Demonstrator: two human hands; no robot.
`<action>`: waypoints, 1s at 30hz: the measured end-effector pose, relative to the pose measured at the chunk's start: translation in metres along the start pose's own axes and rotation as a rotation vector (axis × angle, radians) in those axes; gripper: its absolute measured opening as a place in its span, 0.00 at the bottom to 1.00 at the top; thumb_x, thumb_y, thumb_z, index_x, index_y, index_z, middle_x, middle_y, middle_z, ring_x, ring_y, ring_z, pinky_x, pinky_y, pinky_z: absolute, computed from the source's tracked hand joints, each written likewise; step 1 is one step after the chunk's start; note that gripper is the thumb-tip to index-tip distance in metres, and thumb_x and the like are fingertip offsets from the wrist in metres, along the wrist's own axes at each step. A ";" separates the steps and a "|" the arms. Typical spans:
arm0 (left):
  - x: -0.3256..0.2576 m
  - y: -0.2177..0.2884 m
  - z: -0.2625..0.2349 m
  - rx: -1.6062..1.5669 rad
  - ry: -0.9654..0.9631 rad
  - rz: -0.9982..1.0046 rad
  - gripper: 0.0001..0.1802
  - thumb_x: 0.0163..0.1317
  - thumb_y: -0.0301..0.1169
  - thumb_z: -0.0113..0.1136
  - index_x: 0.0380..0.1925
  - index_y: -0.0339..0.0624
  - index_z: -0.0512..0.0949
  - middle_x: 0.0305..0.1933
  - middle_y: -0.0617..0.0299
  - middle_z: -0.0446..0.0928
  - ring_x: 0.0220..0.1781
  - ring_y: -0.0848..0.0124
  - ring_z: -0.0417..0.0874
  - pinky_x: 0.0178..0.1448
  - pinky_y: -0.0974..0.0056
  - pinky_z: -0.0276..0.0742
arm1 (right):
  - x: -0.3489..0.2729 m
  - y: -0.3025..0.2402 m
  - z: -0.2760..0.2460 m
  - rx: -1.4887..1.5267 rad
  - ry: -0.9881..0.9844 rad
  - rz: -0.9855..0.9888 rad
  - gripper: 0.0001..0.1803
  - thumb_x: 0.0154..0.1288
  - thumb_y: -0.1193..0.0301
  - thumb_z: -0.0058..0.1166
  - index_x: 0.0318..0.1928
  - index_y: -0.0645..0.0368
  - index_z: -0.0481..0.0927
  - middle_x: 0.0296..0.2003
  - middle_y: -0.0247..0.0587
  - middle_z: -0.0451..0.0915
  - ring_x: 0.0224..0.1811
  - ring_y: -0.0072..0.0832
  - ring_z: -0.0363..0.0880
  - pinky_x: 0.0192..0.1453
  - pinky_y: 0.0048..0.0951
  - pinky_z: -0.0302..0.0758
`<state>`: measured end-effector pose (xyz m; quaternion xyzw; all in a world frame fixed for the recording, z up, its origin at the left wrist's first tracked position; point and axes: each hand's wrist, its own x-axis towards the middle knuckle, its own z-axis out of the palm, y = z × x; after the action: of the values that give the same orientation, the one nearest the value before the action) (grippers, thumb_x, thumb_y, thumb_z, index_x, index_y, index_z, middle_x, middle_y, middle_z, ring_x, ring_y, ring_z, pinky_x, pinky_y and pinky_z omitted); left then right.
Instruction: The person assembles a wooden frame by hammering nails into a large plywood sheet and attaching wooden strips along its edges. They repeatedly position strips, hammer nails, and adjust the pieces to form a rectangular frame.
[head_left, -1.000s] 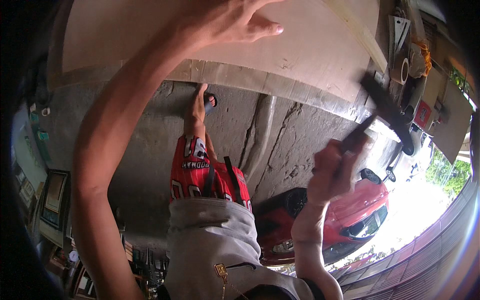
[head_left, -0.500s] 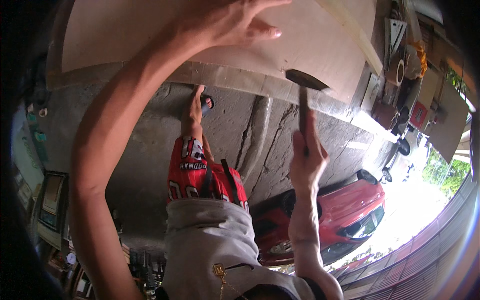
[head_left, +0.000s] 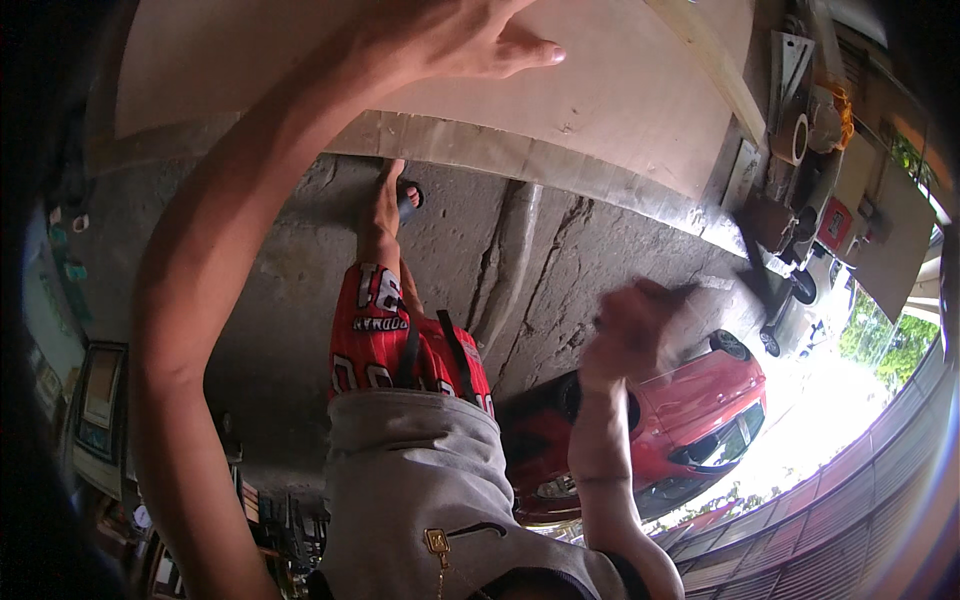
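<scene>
My left hand (head_left: 478,42) lies over a broad pale brown board (head_left: 600,100) at the top. Its thumb is stretched out, and its other fingers are mostly cut off by the upper edge. My right hand (head_left: 635,325), smeared by motion, grips a hammer. The hammer's dark head (head_left: 757,262) is a blur to the right of the hand, away from the board. A lighter wooden strip (head_left: 530,155) runs along the board's near edge.
A wooden batten (head_left: 710,70) lies across the board's right part. Tools and a tape roll (head_left: 793,140) sit beyond it. A red car (head_left: 690,420) is at the right, above cracked concrete floor (head_left: 450,230). Framed pieces (head_left: 100,400) stand at the left.
My right hand has swung the hammer back from the board's edge, toward me and to the right. My left hand stays over the board, shifted slightly upward in view.
</scene>
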<state>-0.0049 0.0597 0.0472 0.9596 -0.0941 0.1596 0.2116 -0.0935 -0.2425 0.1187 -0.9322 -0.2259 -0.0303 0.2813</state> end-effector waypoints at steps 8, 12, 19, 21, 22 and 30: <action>0.002 0.002 -0.002 0.025 -0.052 -0.042 0.32 0.58 0.55 0.60 0.55 0.46 0.74 0.60 0.48 0.67 0.63 0.54 0.66 0.67 0.41 0.61 | 0.005 -0.005 -0.001 0.087 0.043 0.108 0.27 0.66 0.78 0.50 0.66 0.61 0.66 0.36 0.45 0.83 0.33 0.22 0.79 0.39 0.24 0.76; 0.001 0.001 -0.001 0.065 -0.037 0.003 0.32 0.57 0.55 0.60 0.55 0.46 0.74 0.63 0.47 0.65 0.64 0.53 0.65 0.69 0.40 0.59 | 0.011 -0.005 0.006 -0.070 -0.346 0.208 0.27 0.64 0.80 0.52 0.64 0.61 0.68 0.35 0.46 0.82 0.32 0.28 0.82 0.39 0.24 0.76; -0.004 -0.001 0.003 0.020 -0.030 -0.041 0.34 0.57 0.56 0.61 0.57 0.47 0.73 0.63 0.46 0.65 0.65 0.52 0.64 0.69 0.39 0.58 | 0.014 -0.016 0.007 0.041 -0.200 0.170 0.29 0.65 0.78 0.52 0.67 0.54 0.65 0.27 0.44 0.77 0.25 0.23 0.71 0.32 0.25 0.74; -0.004 -0.001 0.003 0.008 -0.004 -0.042 0.34 0.56 0.55 0.61 0.57 0.46 0.73 0.63 0.46 0.65 0.65 0.52 0.64 0.69 0.39 0.59 | 0.013 -0.016 0.006 0.030 -0.345 0.282 0.31 0.65 0.81 0.50 0.67 0.45 0.66 0.31 0.47 0.79 0.28 0.23 0.74 0.33 0.25 0.74; -0.002 -0.003 0.001 -0.002 0.036 -0.043 0.33 0.56 0.55 0.61 0.57 0.46 0.73 0.63 0.46 0.65 0.65 0.52 0.64 0.69 0.39 0.59 | 0.014 -0.015 0.009 -0.017 -0.276 0.214 0.28 0.65 0.79 0.52 0.66 0.53 0.67 0.34 0.48 0.81 0.32 0.23 0.78 0.36 0.25 0.75; -0.003 0.002 -0.009 0.029 -0.058 -0.021 0.34 0.56 0.55 0.60 0.56 0.44 0.74 0.61 0.47 0.66 0.64 0.53 0.65 0.67 0.41 0.62 | 0.009 -0.015 0.014 0.041 -0.392 0.278 0.30 0.64 0.82 0.52 0.67 0.55 0.66 0.38 0.52 0.80 0.35 0.25 0.80 0.39 0.23 0.76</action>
<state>-0.0107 0.0626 0.0549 0.9678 -0.0877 0.1307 0.1964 -0.0925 -0.2202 0.1164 -0.9364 -0.1463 0.1949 0.2525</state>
